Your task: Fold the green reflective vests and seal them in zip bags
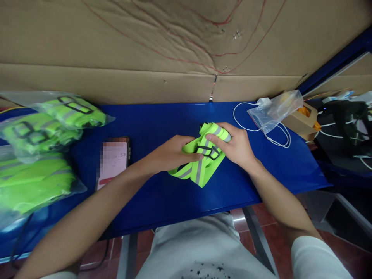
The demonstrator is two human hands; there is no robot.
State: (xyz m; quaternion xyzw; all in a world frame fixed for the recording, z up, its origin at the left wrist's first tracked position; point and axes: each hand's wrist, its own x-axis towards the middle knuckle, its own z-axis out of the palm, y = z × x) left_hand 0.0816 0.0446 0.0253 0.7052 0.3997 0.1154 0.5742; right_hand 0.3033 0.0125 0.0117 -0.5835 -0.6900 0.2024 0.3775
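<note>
Both my hands hold a neon yellow-green reflective strap (pixel 200 173) with grey stripes and black plastic buckles, partly folded into a bundle. My left hand (pixel 174 153) grips its left side, thumb pointing toward the buckles. Around the upper right of the bundle, my right hand (pixel 236 144) is closed, its thumb pressing on the folded layers. A loop of the strap hangs below my fingers, just over the blue table (pixel 162 211). Most of my fingertips are hidden behind the fabric.
Clear bags of similar neon straps (pixel 37 174) lie at the left. A phone (pixel 113 162) rests near my left forearm. At the right are a white cable (pixel 286 139), a clear plastic bag (pixel 273 112) and a cardboard box (pixel 302 120). Brown board (pixel 116 83) stands behind.
</note>
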